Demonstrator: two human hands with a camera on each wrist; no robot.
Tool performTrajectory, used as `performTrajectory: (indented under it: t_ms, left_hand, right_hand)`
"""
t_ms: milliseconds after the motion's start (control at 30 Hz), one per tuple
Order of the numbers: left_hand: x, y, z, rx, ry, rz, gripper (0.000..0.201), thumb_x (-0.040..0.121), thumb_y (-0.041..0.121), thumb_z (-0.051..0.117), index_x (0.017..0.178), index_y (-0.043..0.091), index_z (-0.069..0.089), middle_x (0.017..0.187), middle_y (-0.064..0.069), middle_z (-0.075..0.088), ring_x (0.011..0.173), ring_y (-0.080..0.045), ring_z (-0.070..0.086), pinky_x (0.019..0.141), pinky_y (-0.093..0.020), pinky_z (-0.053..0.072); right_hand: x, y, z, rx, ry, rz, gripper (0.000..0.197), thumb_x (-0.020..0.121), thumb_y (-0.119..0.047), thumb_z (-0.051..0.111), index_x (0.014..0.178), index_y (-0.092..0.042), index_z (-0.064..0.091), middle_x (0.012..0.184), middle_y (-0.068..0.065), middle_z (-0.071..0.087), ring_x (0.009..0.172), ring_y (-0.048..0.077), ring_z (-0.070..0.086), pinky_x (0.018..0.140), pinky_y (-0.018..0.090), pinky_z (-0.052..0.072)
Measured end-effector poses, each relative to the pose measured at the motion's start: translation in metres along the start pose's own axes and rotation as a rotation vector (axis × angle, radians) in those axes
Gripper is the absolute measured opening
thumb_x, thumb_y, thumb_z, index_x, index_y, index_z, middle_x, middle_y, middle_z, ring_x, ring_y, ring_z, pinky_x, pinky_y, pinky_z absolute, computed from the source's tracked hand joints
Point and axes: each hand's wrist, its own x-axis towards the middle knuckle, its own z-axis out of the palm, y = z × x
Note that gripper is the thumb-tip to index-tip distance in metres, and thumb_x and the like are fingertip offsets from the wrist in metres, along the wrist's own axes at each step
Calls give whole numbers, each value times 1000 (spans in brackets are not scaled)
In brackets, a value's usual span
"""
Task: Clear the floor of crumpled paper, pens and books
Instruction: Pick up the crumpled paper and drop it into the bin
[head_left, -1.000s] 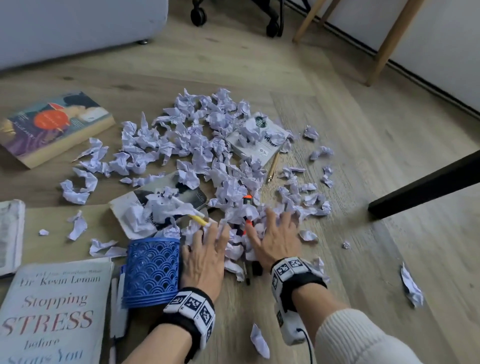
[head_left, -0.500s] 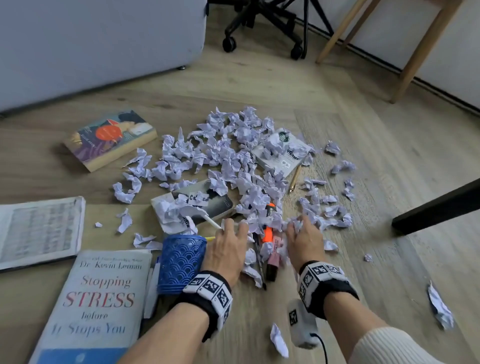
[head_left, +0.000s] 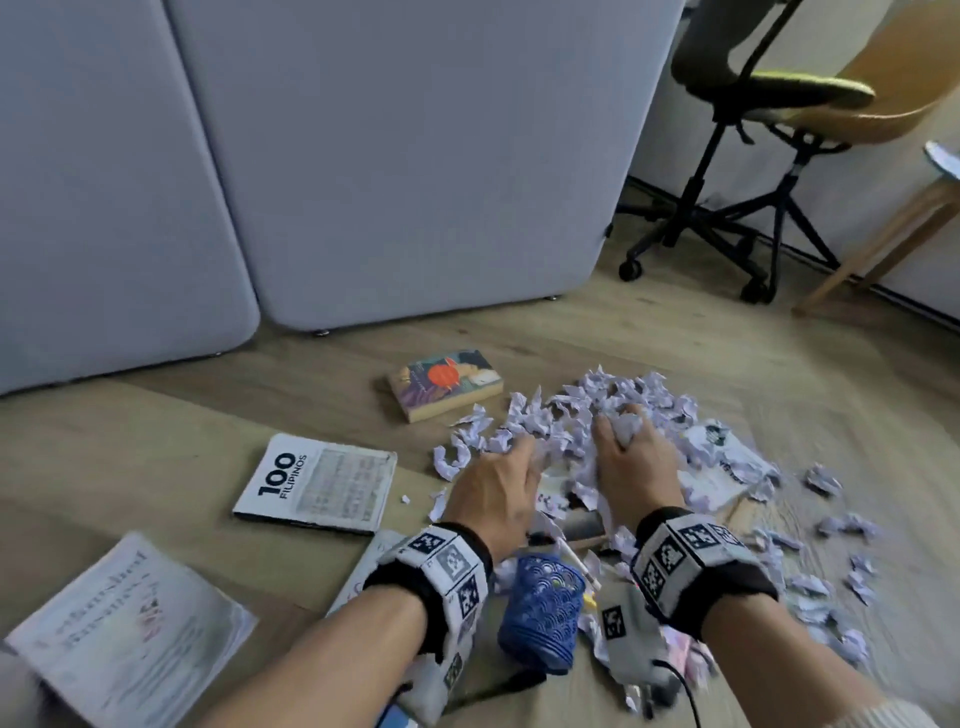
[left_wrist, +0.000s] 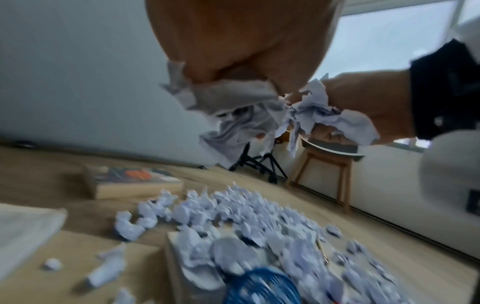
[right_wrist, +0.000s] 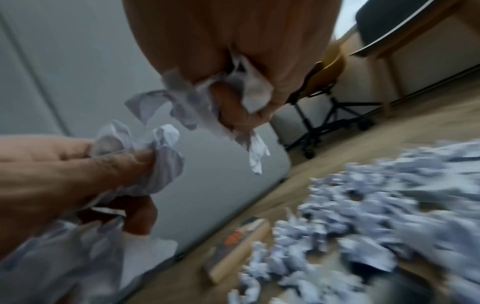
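Observation:
A heap of crumpled white paper (head_left: 566, 415) covers the wooden floor ahead of me. Both hands are lifted above it, side by side. My left hand (head_left: 527, 460) grips a wad of crumpled paper (left_wrist: 233, 111), its fingers curled round it. My right hand (head_left: 623, 434) grips another wad (right_wrist: 207, 98). A blue mesh pen cup (head_left: 543, 608) lies on its side below my wrists, with a white pen (head_left: 576, 561) beside it. Books lie around: a colourful paperback (head_left: 447, 382), "100 Filipinos" (head_left: 317, 483), a white one (head_left: 124, 629) at bottom left and another (head_left: 727, 462) half under the paper.
Grey padded panels (head_left: 363, 156) stand behind the mess. A black swivel chair (head_left: 727, 208) and a wooden table leg (head_left: 872, 244) are at the back right. Scattered paper bits (head_left: 831, 530) lie on the right. Bare floor (head_left: 156, 441) lies to the left.
Both hands lay flat on the paper near the pens; now they have closed on handfuls of paper and risen off the floor. The head view has tilted upward.

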Motion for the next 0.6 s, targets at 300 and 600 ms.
performTrajectory:
  t_ms: [300,600]
  left_hand:
    - [-98,-86,-217,290,172,-320,25,102,34,33,85,16,36,60,-3,49,61,-33,50,55,-36,36]
    - [-254,-176,-348,490,635,-965,34,99,32,32,99,7,55,94,-21,67,87,-41,60,75,-43,49]
  right_hand:
    - [-47,-211,89,304,-428,-413,17,93,-25,53,81,-13,52,67,-1,60,57,-3,51,53,6,37]
    - [-195,-374,197,505,-855,-668,18,92,-32,50,80,-19,49,73,1,65,64,13,58,60,24,46]
